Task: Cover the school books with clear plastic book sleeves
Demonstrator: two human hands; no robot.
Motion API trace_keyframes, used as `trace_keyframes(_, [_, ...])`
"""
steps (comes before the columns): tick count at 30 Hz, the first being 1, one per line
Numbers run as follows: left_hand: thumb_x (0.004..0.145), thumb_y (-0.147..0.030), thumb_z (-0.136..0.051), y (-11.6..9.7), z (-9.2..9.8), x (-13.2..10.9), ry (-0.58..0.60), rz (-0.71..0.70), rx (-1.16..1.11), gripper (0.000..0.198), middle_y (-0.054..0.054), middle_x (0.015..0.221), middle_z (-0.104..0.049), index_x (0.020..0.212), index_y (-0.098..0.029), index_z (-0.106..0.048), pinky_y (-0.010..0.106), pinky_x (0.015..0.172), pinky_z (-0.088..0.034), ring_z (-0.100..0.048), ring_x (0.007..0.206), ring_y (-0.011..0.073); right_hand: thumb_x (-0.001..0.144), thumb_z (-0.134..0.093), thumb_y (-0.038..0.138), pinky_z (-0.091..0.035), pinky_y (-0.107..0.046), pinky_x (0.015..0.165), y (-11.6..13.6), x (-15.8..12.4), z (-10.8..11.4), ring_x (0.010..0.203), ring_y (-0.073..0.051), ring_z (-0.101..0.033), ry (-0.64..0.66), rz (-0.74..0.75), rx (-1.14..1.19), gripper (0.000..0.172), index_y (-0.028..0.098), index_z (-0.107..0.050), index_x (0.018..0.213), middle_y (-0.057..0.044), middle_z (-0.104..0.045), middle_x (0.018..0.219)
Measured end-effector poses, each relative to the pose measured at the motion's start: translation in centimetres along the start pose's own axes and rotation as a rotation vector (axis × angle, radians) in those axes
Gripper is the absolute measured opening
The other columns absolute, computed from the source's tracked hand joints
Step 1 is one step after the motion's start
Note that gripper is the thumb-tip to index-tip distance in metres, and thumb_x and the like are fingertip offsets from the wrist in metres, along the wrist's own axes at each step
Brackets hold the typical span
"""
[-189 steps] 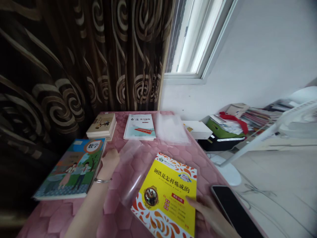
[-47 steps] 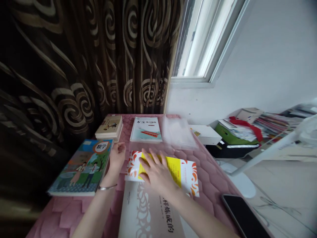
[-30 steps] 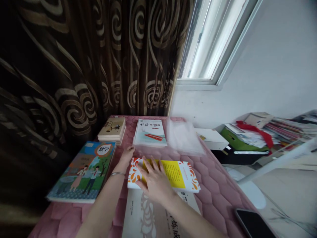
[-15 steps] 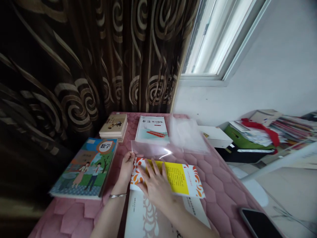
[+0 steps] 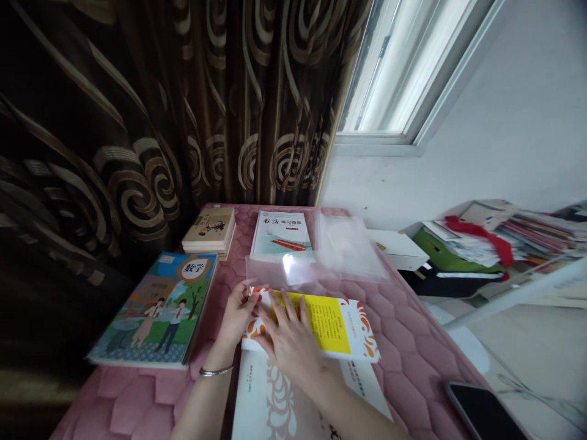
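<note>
An open book lies in front of me on the pink quilted table (image 5: 403, 342), its yellow and orange cover (image 5: 342, 327) folded out flat and its pale title page (image 5: 275, 403) nearest me. My right hand (image 5: 287, 339) lies flat on the cover with fingers spread. My left hand (image 5: 236, 311), a bangle on its wrist, has its fingertips at the cover's far left corner, where a clear plastic sleeve (image 5: 284, 269) stretches away from the cover edge; I cannot see whether the fingers pinch it.
A large illustrated textbook (image 5: 156, 308) lies at the left, a small stack of books (image 5: 210, 229) and a white workbook (image 5: 282, 235) at the back, with more clear sleeves (image 5: 348, 247) beside them. A black phone (image 5: 486, 412) rests near right. Patterned curtain (image 5: 137, 122) behind.
The closed yellow book was opened and its cover laid flat. In the last second my left hand moved to the cover's far corner and the clear sleeve shifted along that edge.
</note>
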State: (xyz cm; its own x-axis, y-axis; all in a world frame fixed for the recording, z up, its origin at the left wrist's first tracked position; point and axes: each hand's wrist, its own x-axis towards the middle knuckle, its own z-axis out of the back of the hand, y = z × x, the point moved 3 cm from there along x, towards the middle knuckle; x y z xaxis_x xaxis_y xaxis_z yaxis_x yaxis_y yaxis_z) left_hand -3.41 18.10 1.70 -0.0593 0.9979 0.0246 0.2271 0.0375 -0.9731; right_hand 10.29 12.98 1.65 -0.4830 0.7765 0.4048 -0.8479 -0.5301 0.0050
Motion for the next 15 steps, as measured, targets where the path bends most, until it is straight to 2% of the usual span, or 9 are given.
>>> trace_keyframes(8, [0.073,-0.046,-0.069,0.47,0.38,0.00,-0.035,-0.066,0.127,0.041,0.001,0.080,-0.070,0.102,-0.018,-0.062,0.021,0.053,-0.046,-0.059,0.059,0.0111,0.093,-0.053,0.043,-0.023,-0.065,0.109,-0.13,0.27,0.51,0.142,-0.038,-0.025,-0.004,0.008,0.024,0.054,0.029,-0.043,0.144,-0.010,-0.028,0.158])
trace_keyframes(15, [0.071,-0.043,-0.073,0.62,0.28,0.03,-0.059,-0.042,0.086,0.039,-0.001,0.073,-0.069,0.099,-0.018,-0.060,0.022,0.053,-0.047,-0.059,0.055,0.0113,0.095,-0.049,0.040,-0.022,-0.063,0.111,-0.26,0.17,1.05,0.143,-0.036,-0.025,0.033,-0.005,0.055,0.051,0.028,-0.043,0.144,-0.009,-0.030,0.158])
